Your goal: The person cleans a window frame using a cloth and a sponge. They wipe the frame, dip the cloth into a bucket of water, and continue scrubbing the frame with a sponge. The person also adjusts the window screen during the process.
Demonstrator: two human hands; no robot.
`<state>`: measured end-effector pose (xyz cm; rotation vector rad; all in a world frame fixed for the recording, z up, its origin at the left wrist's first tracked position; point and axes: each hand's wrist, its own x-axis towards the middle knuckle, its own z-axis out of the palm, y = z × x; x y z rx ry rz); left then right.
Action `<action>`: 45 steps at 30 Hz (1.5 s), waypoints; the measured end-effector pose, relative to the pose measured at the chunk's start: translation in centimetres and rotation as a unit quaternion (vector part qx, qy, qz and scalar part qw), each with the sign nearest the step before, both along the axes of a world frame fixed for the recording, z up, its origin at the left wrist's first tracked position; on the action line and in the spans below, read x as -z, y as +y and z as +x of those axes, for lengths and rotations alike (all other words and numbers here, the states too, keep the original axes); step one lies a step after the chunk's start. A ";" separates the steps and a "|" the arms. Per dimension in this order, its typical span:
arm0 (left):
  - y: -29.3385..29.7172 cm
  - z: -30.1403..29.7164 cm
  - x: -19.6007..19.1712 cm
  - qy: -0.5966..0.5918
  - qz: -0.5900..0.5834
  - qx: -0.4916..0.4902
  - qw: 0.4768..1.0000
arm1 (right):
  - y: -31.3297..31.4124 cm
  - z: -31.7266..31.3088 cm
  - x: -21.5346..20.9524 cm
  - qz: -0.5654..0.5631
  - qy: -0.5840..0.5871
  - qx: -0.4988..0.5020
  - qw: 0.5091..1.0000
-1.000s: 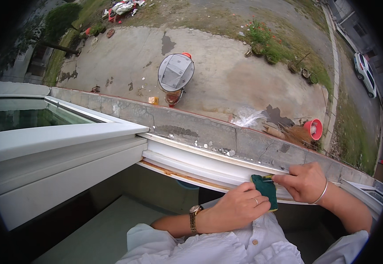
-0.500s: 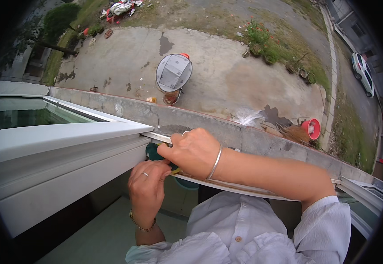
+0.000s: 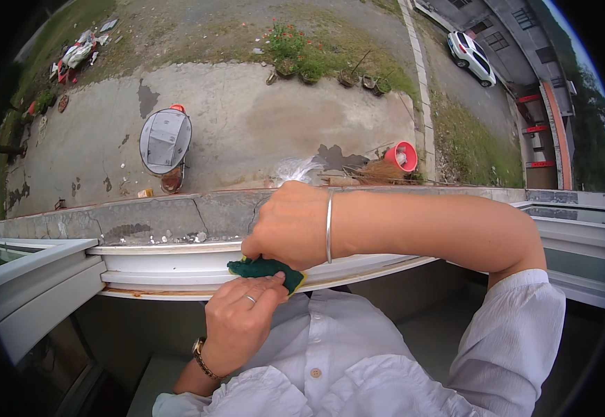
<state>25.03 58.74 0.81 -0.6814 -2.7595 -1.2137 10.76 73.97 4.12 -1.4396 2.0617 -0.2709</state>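
Observation:
A green scouring sponge (image 3: 266, 269) with a yellow edge lies on the white window track (image 3: 167, 264) in front of me. My right hand (image 3: 290, 226), with a silver bangle at the wrist, reaches over the track and grips the sponge's far side. From the near side, my left hand (image 3: 241, 313) presses its fingers on the sponge; it wears a ring and a gold watch. Part of the sponge is hidden under both hands. Brown stains run along the near lip of the track.
White window sashes stand at the left (image 3: 45, 278) and right (image 3: 573, 240). Past the track runs a cracked grey concrete ledge (image 3: 177, 215). Down in the yard are a round grey-topped object (image 3: 166, 141), a red bucket (image 3: 401, 157), potted plants (image 3: 309, 66) and a white car (image 3: 470, 57).
My view has swung to the right. Both hands and the sponge have moved rightward along the track, away from the corner by the left sash, and more of the sponge shows.

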 end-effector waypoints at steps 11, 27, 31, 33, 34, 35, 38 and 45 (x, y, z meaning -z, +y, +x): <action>21.4 -0.7 3.8 0.066 0.082 0.275 0.956 | 16.9 2.8 -2.5 0.407 0.083 -0.004 0.910; 18.8 -1.4 3.2 0.060 0.091 0.294 0.950 | 22.3 2.9 -3.8 0.234 -0.007 0.139 0.962; 13.3 -2.2 2.7 0.046 0.104 0.286 0.952 | 20.1 3.0 -2.7 0.139 -0.016 0.153 0.978; 10.0 -3.0 1.6 -0.020 0.076 0.300 0.951 | 17.8 3.3 -1.8 0.060 -0.035 0.188 0.980; 8.6 -3.3 1.2 -0.044 0.082 0.280 0.955 | 16.4 3.4 -1.3 0.044 -0.035 0.201 0.978; 7.3 -3.6 0.9 -0.066 0.087 0.262 0.959 | 15.0 3.6 -0.8 0.028 -0.034 0.216 0.975; 5.4 -4.1 0.3 -0.109 0.159 0.148 0.970 | 13.3 4.7 -0.9 -0.008 -0.007 0.260 0.966; 5.9 -3.0 0.3 -0.080 0.280 0.063 0.955 | 17.6 9.2 -3.6 -0.092 0.056 0.460 0.881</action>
